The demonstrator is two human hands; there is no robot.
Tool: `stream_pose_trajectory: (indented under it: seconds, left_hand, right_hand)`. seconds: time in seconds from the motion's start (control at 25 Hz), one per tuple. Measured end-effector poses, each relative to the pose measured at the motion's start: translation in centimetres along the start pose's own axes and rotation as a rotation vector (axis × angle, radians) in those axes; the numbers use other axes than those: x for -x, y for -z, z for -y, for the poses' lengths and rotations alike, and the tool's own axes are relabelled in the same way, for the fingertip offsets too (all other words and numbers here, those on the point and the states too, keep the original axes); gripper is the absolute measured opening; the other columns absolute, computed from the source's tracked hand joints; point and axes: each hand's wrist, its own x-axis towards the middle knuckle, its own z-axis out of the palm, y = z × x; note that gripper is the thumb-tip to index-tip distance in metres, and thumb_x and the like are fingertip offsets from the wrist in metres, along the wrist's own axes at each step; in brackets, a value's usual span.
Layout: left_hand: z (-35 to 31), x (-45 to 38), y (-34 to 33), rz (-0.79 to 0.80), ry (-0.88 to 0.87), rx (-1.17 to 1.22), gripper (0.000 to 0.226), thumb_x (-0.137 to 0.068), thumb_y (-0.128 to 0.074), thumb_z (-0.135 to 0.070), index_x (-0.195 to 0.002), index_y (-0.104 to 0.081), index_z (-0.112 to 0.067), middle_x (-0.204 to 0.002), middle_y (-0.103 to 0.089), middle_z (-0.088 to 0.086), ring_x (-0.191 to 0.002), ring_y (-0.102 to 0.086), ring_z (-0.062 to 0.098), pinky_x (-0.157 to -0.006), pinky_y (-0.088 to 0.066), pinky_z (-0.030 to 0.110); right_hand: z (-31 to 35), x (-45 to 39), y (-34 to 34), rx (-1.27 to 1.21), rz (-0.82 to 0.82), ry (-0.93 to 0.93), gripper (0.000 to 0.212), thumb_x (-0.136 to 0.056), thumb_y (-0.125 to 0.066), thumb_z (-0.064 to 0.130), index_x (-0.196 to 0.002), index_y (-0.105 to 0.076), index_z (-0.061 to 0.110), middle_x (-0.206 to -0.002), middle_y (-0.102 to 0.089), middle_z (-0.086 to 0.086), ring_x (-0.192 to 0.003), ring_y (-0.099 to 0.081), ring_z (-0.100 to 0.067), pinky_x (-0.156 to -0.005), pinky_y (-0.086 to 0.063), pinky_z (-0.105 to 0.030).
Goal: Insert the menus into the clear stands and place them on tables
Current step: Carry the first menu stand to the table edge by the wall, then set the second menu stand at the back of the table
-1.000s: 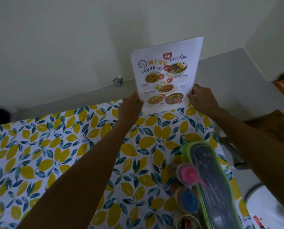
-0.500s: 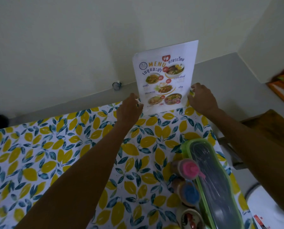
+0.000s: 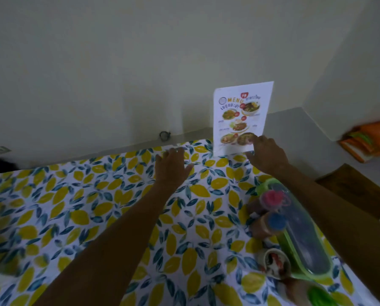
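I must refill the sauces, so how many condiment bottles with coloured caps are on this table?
2. The pink-capped bottle stands by the green box; the blue-capped bottle is just nearer. The box may hide others.

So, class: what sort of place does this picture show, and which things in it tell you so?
Probably a small eatery. A food menu stands upright at the table's far edge, capped condiment jars sit beside a lidded green box, and a wipe-clean lemon-print tablecloth covers the table.

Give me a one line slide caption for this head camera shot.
Menu standing upright at the far edge of the lemon-print table, right hand at its base, left hand open beside it.
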Motion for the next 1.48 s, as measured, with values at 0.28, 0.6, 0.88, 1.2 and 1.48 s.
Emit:
stream_pose_trajectory:
  seconds: [0.28,0.6,0.88,1.2,1.48]
  left_hand:
    - [11.8,14.3,3.9,0.017,0.029,0.037,0.061,-0.093,-0.05,-0.058,-0.139,-0.044,-0.018,-0.135,-0.054,0.011,-0.123,-0.055,0.034,-0.099,-0.044,0.049]
    - [28.0,30.0,5.7,0.031,0.198,0.025,0.062,-0.093,-0.05,-0.058,-0.138,-0.044,-0.017,-0.134,-0.055,0.011,-0.121,-0.056,0.033,-0.099,-0.044,0.047]
    - [38.7,40.4,6.7,-0.021,0.421,0.023,0.063,-0.093,-0.05,-0.057,-0.14,-0.043,-0.015,-0.136,-0.055,0.012,-0.123,-0.054,0.034,-0.1,-0.04,0.047]
    - [50.6,45.4,7.6,-0.038,0.589,0.03,0.071,-0.092,-0.051,-0.058,-0.145,-0.036,-0.014,-0.136,-0.055,0.012,-0.123,-0.053,0.034,-0.099,-0.043,0.048]
    - [61.7,42.8,6.8,-0.029,0.677,0.221,0.083,-0.093,-0.057,-0.052,-0.154,-0.019,-0.01,-0.148,-0.048,0.014,-0.128,-0.053,0.035,-0.099,-0.046,0.049]
  right_hand:
    - [15.7,11.1,-1.6,0.015,0.064,0.124,0.053,-0.095,-0.051,0.037,-0.139,-0.04,0.009,-0.132,-0.051,-0.02,-0.119,-0.048,-0.042,-0.09,-0.049,-0.049]
    - [34.7,20.8,-6.2,0.028,0.126,0.341,0.058,-0.095,-0.05,0.038,-0.145,-0.035,0.012,-0.139,-0.048,-0.016,-0.125,-0.046,-0.041,-0.093,-0.05,-0.049]
    - [48.9,25.8,-9.7,0.058,0.204,0.539,0.058,-0.098,-0.046,0.037,-0.147,-0.031,0.012,-0.145,-0.044,-0.015,-0.13,-0.042,-0.039,-0.096,-0.048,-0.05]
    - [61.2,26.4,-14.5,0.004,0.259,0.612,0.065,-0.095,-0.05,0.043,-0.146,-0.03,0.008,-0.139,-0.05,-0.018,-0.125,-0.048,-0.038,-0.093,-0.05,-0.048]
    - [68.3,25.9,-19.3,-0.424,0.236,0.35,0.041,-0.088,-0.066,0.029,-0.118,-0.047,0.007,-0.106,-0.064,-0.013,-0.097,-0.063,-0.032,-0.071,-0.048,-0.035]
